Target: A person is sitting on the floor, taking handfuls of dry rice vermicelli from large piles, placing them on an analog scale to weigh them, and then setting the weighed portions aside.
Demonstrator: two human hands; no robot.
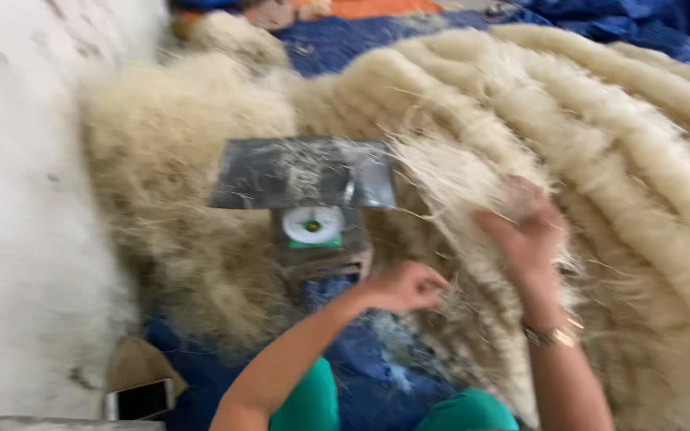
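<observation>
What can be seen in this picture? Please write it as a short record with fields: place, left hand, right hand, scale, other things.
place: blue sheet on the floor, beside a pale wall
left hand: closed on a few thin fibre strands, near the scale base
right hand: reaches into the fibre bundles, fingers spread in the fibres
scale: small, with a round dial and a flat metal tray with stray fibres on it
other things: loose fibre heap behind the scale; phone on the floor at lower left; bracelet on the right wrist
</observation>
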